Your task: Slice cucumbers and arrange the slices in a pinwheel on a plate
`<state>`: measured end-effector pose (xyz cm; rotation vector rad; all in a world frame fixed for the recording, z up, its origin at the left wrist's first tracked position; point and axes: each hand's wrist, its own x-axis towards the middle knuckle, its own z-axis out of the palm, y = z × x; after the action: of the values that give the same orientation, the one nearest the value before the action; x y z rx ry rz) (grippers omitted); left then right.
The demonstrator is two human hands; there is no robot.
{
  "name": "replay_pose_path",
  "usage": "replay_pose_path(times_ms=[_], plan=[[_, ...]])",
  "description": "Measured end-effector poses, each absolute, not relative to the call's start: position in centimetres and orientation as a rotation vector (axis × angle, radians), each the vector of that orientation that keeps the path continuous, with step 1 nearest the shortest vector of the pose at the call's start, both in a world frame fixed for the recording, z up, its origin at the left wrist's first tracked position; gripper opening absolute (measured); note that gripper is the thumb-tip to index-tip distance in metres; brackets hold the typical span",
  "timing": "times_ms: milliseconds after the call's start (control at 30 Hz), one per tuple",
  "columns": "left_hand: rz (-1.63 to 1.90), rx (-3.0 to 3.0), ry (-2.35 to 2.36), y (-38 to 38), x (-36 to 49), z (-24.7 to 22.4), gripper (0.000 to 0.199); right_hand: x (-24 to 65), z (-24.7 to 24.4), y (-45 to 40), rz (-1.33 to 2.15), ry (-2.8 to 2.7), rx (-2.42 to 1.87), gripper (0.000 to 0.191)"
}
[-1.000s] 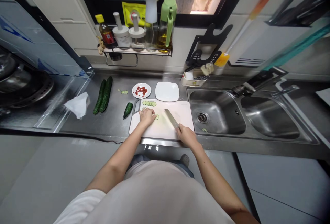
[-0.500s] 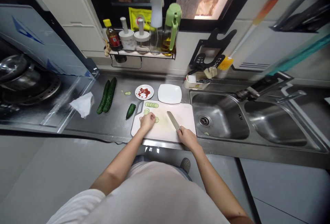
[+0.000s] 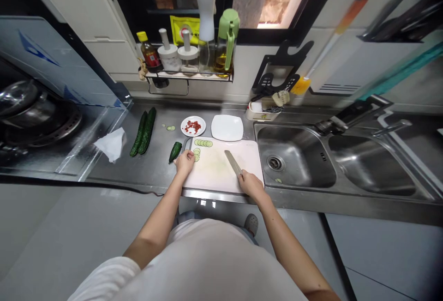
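Note:
My right hand (image 3: 251,183) is wrapped round the handle of a kitchen knife (image 3: 232,162). Its blade lies over the white cutting board (image 3: 221,181), angled away to the upper left. At the board's left edge is my left hand (image 3: 184,164), fingers curled together; whether anything is pinched in them is hidden. Just right of these fingertips lies a short, overlapping group of cucumber slices (image 3: 197,154). Behind that, a row of cucumber slices (image 3: 203,143) runs along the board's far edge. A cut cucumber piece (image 3: 175,152) rests on the counter beside my left hand.
Two whole cucumbers (image 3: 143,132) and a crumpled white tissue (image 3: 111,144) lie to the left. Behind the board stand a small plate with chopped red pieces (image 3: 183,128) and a white square plate (image 3: 227,128). A double sink (image 3: 297,153) adjoins the right side.
My left hand has moved left, from the board's middle to its left edge. The slice by its fingertips is gone from the middle, and the near group looks longer. My right hand keeps the knife in place.

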<state>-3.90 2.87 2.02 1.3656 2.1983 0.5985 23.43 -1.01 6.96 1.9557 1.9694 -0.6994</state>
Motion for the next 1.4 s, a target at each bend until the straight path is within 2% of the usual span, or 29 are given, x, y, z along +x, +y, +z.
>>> replay_pose_path(times_ms=[267, 467, 733, 933, 1067, 1400], plan=[[0.422, 1.506, 2.284, 2.9, -3.9, 1.9, 0.014, 23.5, 6.6, -1.1, -0.696, 1.980, 1.954, 0.034], [0.469, 1.514, 2.279, 3.4, -3.1, 2.4, 0.021, 23.4, 6.6, -1.1, -0.690, 1.965, 1.949, 0.034], [0.497, 1.641, 2.200, 6.2, -0.3, 2.9, 0.029, 23.4, 7.0, -1.1, -0.701, 1.976, 1.944, 0.033], [0.363, 1.798, 2.139, 9.0, 1.2, 2.8, 0.037, 23.2, 6.9, -1.2, -0.688, 1.960, 1.957, 0.032], [0.266, 1.840, 2.120, 9.8, 1.3, 2.7, 0.034, 23.1, 6.8, -1.3, -0.675, 1.961, 1.970, 0.032], [0.290, 1.765, 2.123, 10.4, 1.1, 2.2, 0.027, 23.3, 6.6, -1.3, -0.701, 1.976, 1.964, 0.033]])
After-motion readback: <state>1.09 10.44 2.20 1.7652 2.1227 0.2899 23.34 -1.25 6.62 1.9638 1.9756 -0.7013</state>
